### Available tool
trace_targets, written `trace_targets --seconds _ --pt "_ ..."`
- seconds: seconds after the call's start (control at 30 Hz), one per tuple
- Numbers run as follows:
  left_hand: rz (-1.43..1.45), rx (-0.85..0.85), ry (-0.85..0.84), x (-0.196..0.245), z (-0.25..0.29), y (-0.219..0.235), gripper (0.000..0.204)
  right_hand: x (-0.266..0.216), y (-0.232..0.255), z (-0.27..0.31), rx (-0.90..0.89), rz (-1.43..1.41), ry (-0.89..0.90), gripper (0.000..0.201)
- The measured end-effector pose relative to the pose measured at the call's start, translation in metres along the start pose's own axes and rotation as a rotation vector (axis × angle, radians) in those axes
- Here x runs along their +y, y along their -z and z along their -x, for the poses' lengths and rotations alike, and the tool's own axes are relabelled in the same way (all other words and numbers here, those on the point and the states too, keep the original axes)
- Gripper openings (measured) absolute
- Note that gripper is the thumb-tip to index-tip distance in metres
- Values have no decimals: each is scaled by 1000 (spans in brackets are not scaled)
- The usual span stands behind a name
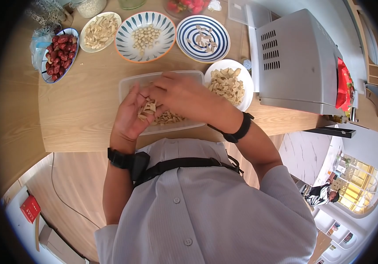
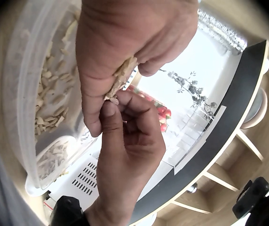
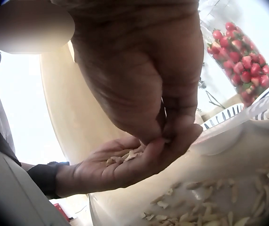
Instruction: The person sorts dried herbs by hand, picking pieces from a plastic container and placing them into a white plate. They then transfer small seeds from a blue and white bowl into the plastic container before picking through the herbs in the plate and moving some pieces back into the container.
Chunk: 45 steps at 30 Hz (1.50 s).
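My left hand lies palm up over a clear plastic tub, cupping several pale tan dried slices. Above it, my right hand reaches down to the left fingertips, slightly blurred in the head view. In the left wrist view, my right hand pinches a small dried slice between thumb and index finger, right at my left hand. The right wrist view has small slices resting in the left palm, fingertips of both hands meeting. More slices lie in the tub.
Behind the tub stand a plate of tan slices, a plate of pale round seeds, a blue-ringed plate and a dish of red dates. At right are a white plate of slices and a grey appliance.
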<state>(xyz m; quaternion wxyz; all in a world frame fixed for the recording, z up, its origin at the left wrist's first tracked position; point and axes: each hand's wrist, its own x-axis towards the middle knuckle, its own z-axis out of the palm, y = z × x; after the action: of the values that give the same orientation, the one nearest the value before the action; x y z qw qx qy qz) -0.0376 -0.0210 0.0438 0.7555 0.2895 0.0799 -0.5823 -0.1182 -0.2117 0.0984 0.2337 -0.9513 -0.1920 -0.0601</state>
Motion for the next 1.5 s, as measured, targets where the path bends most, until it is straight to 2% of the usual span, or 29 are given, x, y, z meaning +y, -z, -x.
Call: trace_targets --seconds 0.07,0.17,0.27,0.37,0.57,0.6,0.73,0.83,0.93,1.03,1.1,1.17,1.23,1.27,1.47,1.5 --pt "19 -139 -9 1 -2 8 56 6 0 1 54 -125 -18 41" --pt "21 -63 10 2 1 -2 63 16 1 6 154 -430 -184 27" --pt "80 -232 -4 1 -3 -4 73 21 11 11 127 -818 -390 13" --pt "70 -173 -6 3 2 -22 73 27 17 18 186 -944 -536 11" --pt "56 -160 -5 3 2 -25 71 83 30 36 271 -784 -586 11" --pt "58 -176 -5 3 1 -25 70 100 25 40 350 -713 -535 11" --pt "74 -199 -2 3 1 -21 69 143 36 44 380 -412 -590 11" --pt "74 -204 -11 2 0 -20 69 165 41 40 283 -119 -592 15" --pt "78 -210 -19 3 1 -19 70 168 32 40 328 189 -468 18" --pt "86 -213 -26 2 0 -18 70 118 37 23 418 95 -411 19" --pt "82 -196 -29 0 1 -18 70 75 34 17 346 -96 -304 18" --pt "67 -169 -35 1 0 -20 70 37 24 18 213 -71 -189 18" --pt "175 -260 -4 0 -3 4 71 15 13 15 164 -84 -164 17" --pt "229 -306 11 -1 -4 11 71 9 9 15 140 -91 -151 17" --pt "135 -135 -14 -4 -3 5 71 3 -1 16 211 -101 -186 19" --pt "155 -193 -18 -4 -3 5 72 5 -2 18 235 -140 -201 18"
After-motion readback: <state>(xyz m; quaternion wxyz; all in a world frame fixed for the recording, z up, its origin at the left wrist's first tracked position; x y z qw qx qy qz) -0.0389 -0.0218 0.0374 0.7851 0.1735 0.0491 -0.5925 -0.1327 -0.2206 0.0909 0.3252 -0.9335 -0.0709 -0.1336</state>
